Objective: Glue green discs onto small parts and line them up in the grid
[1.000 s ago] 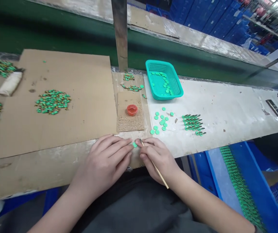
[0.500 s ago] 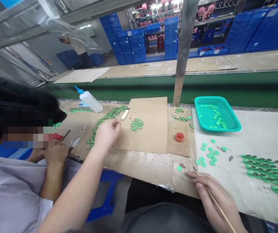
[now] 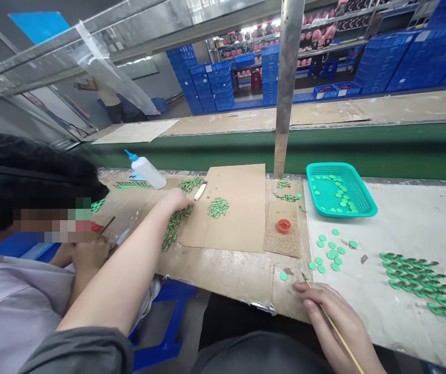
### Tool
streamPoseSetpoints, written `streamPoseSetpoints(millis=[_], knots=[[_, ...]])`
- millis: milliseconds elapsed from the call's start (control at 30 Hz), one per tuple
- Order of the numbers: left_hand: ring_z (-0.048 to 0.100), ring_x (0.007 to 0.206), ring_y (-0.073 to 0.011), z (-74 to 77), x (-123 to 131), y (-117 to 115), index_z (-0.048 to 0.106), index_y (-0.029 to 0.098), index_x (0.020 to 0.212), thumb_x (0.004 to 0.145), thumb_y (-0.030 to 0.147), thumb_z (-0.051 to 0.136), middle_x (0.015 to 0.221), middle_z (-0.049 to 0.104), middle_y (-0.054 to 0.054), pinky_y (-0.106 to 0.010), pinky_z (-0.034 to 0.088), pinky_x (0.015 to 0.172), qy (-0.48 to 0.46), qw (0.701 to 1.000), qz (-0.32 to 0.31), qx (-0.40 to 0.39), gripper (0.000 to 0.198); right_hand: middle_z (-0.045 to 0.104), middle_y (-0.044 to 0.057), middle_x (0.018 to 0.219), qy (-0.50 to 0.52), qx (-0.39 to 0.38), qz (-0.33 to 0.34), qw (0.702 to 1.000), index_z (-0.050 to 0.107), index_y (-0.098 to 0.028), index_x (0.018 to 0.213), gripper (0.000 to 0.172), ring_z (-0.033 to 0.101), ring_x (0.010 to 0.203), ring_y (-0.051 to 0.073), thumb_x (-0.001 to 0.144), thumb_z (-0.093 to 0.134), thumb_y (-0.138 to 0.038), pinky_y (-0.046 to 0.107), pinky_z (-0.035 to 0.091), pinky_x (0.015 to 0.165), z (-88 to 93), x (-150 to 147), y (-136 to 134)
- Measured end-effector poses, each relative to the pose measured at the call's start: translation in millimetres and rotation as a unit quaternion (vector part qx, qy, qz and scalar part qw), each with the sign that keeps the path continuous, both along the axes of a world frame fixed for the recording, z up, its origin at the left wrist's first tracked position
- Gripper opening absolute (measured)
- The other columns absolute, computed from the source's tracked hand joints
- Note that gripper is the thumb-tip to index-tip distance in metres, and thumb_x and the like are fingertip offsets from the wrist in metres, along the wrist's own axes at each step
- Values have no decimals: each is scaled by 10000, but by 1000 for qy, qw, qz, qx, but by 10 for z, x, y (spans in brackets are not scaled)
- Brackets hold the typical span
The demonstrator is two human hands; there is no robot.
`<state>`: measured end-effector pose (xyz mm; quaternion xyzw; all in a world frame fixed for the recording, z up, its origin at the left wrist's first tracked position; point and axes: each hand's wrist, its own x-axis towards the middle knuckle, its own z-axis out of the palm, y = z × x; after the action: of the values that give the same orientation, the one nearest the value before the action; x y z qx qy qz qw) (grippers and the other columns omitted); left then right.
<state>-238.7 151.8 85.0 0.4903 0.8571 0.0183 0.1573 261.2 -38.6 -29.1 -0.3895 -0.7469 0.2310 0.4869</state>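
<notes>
My left hand (image 3: 176, 201) reaches down at the pile of small green-and-brown pieces (image 3: 174, 228) left of the cardboard sheet. Its fingertips are largely hidden, so what they hold, if anything, does not show. In my right hand (image 3: 348, 323), near the table's front edge, is a thin paintbrush (image 3: 334, 323) with a dark tip and a pale wooden handle. Close to that tip lies one green disc (image 3: 283, 276). A smaller heap of the same pieces (image 3: 218, 208) rests on the cardboard sheet (image 3: 242, 228). A small red dish (image 3: 284, 226) sits on a rough brown board (image 3: 281, 248).
At the right are a teal basket (image 3: 368, 208) with green discs, loose green discs (image 3: 332, 254), and rows of discs with dark pieces attached (image 3: 413, 275). A white bottle (image 3: 148, 172) and a white-handled tool (image 3: 200, 191) stand or lie farther left. A co-worker (image 3: 16, 301) sits close on my left.
My left hand has moved from above the pile's right edge, fingers raised, to down at the pile. The view has shifted slightly. My right hand keeps hold of the paintbrush.
</notes>
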Motion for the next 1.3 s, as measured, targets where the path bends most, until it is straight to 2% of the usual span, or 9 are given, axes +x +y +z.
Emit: streamPoseSetpoints(millis=[200,367,467,600,667,833,967,1167,1300], knots=[[774,1346,-331,57,123,-83,742,203,1514,1129,494,838,1547,748,-136,-544,704,1124,-69,995,69,-5,492,953,58,1098,-10,21,16,1000,827,-299,1124,150,962,947,301,1168,695,-242,376,821,780,146,-24,50],[775,1339,-335,276,307,-229,741,197,1516,1130,497,836,1543,749,-130,-548,708,1118,-188,975,107,60,498,948,65,1081,-8,29,17,999,813,-294,1106,166,957,941,297,1161,682,-206,377,820,785,163,-20,48],[798,1122,-241,345,612,-497,760,194,1413,1156,503,800,1367,795,-109,-441,726,968,-300,944,88,106,403,938,46,1072,12,19,7,1000,813,-293,1126,204,947,942,255,1155,661,-159,339,800,815,236,-31,48],[581,584,-104,167,1421,-1028,677,236,977,985,627,850,826,706,12,-242,506,561,-461,876,19,141,428,923,56,1029,41,-16,11,999,823,-256,1117,182,922,927,238,1151,669,-164,348,769,857,519,-181,113],[509,493,-100,66,1885,-1301,651,250,915,841,716,923,707,643,38,-243,442,489,-520,846,-10,120,544,917,53,1011,63,-53,-2,997,824,-244,1071,142,906,913,226,1140,705,-210,335,746,846,659,-302,182],[477,423,-80,4,2652,-1707,625,227,749,828,699,1024,599,614,45,-211,421,441,-642,756,-20,127,623,851,13,880,109,-89,11,990,819,-232,981,121,807,780,176,1095,781,-242,292,667,778,783,-466,264],[610,443,-118,-111,2800,-1897,800,251,842,869,630,1050,658,733,13,-219,515,441,-636,746,-42,191,455,803,-4,818,145,-172,46,973,787,-226,882,228,750,752,153,1103,737,-213,267,615,754,793,-353,110],[721,499,-180,-460,2850,-2242,953,301,1003,995,525,985,623,745,4,-278,648,511,-633,734,-95,230,227,820,0,819,215,-406,115,881,763,-213,842,272,760,767,139,1102,755,-294,229,623,756,731,-159,-194],[743,583,-157,-581,2706,-2118,942,281,925,982,436,983,822,854,-30,-255,640,553,-549,773,-133,289,170,890,50,932,83,-316,67,943,835,-206,994,166,841,851,188,1126,747,-256,292,688,843,601,-11,-162]])
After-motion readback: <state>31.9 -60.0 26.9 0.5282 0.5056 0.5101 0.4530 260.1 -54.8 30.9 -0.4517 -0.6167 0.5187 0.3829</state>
